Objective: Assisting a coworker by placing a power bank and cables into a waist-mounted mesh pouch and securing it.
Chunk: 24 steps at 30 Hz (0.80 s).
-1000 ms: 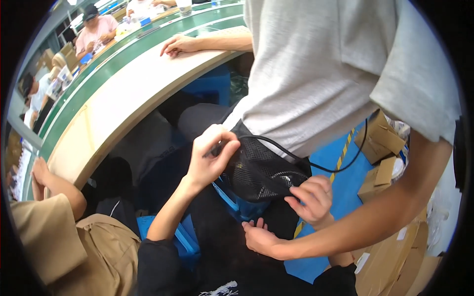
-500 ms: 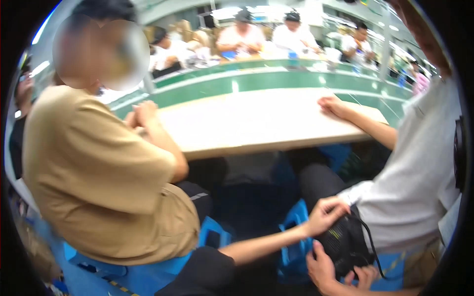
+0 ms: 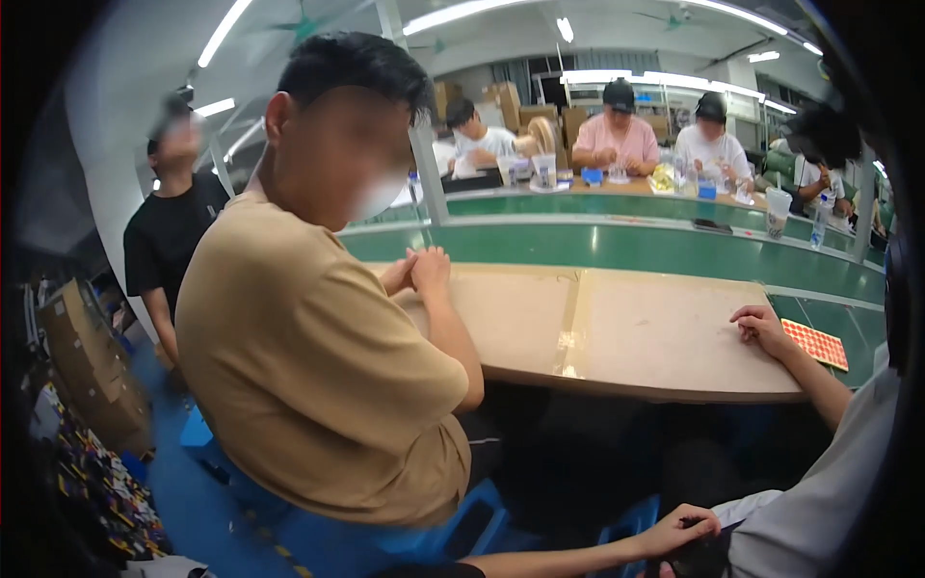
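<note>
At the lower right, my left hand (image 3: 682,532) reaches across from the bottom edge with its fingers curled onto a black pouch-like thing (image 3: 708,561). Part of this dark thing shows between thumb and fingers; the picture's lower edge cuts off the rest. Just beneath, only a sliver of what seems to be my right hand (image 3: 665,570) shows, so its grip is hidden. Close by on the right sits a person in a grey shirt (image 3: 819,496), one hand (image 3: 761,328) resting on the brown board tabletop (image 3: 665,332).
A person in a tan shirt (image 3: 318,356) sits on a blue stool (image 3: 477,520) at left, hands together at the tabletop. A red-and-white sheet (image 3: 814,344) lies right of it. Beyond runs a green belt (image 3: 540,231) with co-workers behind. Cartons (image 3: 92,356) and a standing person (image 3: 173,222) are far left.
My view has swung left and up, so the scene sits further right. The black mesh pouch with its cord and my right hand have mostly dropped below the lower edge.
</note>
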Tool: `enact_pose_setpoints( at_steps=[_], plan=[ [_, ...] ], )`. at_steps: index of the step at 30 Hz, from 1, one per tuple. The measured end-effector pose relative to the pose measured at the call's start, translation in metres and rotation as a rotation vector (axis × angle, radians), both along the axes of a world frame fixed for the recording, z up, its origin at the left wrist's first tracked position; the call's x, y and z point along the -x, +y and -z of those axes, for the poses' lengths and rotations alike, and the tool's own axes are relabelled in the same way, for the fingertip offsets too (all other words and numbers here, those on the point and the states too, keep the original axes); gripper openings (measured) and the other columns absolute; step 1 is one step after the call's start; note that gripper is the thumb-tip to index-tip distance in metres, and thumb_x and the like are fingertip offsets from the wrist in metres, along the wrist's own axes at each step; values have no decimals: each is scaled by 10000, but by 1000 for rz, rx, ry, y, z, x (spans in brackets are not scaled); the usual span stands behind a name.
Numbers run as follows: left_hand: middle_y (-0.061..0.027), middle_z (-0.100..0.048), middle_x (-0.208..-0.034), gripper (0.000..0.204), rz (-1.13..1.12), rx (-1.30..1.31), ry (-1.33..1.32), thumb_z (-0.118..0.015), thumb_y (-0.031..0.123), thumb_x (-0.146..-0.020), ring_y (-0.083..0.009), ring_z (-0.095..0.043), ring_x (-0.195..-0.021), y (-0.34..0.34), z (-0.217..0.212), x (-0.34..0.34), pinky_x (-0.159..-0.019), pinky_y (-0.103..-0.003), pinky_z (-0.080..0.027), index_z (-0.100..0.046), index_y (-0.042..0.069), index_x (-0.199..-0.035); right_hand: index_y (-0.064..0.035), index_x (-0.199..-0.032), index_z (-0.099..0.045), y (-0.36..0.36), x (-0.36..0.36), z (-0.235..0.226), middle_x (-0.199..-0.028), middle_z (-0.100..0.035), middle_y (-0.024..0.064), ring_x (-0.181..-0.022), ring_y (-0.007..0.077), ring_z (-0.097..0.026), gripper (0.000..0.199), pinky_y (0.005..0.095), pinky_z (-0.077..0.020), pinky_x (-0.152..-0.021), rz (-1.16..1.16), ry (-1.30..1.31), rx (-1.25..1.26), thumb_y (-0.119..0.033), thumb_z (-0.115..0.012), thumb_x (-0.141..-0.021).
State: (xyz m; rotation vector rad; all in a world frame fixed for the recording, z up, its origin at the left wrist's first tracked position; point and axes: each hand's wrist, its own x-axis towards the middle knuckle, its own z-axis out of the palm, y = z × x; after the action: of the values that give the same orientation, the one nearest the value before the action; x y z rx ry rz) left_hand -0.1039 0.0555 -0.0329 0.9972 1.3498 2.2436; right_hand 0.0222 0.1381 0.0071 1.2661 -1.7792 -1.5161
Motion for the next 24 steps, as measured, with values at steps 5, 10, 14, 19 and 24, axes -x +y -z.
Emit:
enact_pose_setpoints(
  at_steps=[5, 10, 14, 19, 24],
  plan=[
    [54, -583, -662, 294, 115, 227, -136, -667, 291, -929, -25, -497, -654, 14, -27, 9, -578, -225, -415, -708, 18, -827, -28, -1064, -711, 13, -1, 25, -893, -706, 144, -806, 292, -671, 446, 412, -529, -674, -31, 119, -92, -421, -515, -982],
    [61, -499, -536, 365, 92, 453, -127, -755, 339, -845, -18, -427, -566, -19, -45, 16, -494, -260, -361, -681, 36, -656, -132, -994, -617, -17, -10, 17, -905, -649, 49, -873, 192, -618, 226, 345, -515, -784, 372, -418, -134, -332, -518, -960],
    [-27, -648, -589, 353, 29, 588, -204, -762, 379, -805, -67, -561, -574, 8, -41, 14, -537, -287, -466, -731, 37, -720, -77, -1095, -589, -15, -17, 24, -1067, -605, 74, -1045, 222, -538, 272, 373, -385, -932, 521, -437, -83, -289, -496, -953],
    [-146, -708, -750, 328, -177, 791, -45, -719, 353, -810, -268, -704, -695, 8, -58, -4, -631, -367, -536, -716, 27, -846, -8, -1220, -554, -10, -29, 40, -1268, -551, 106, -1259, 260, -439, 368, 408, -222, -1118, 547, -343, 2, -235, -467, -944],
    [-104, -707, -892, 446, -412, 694, -430, -659, 214, -901, -185, -686, -811, -51, -120, -28, -751, -346, -541, -535, 44, -1294, 34, -1344, -526, 4, -23, 40, -1422, -483, 164, -1368, 324, -364, 510, 491, -222, -1168, 677, -724, 6, -283, -456, -951]
  ],
)
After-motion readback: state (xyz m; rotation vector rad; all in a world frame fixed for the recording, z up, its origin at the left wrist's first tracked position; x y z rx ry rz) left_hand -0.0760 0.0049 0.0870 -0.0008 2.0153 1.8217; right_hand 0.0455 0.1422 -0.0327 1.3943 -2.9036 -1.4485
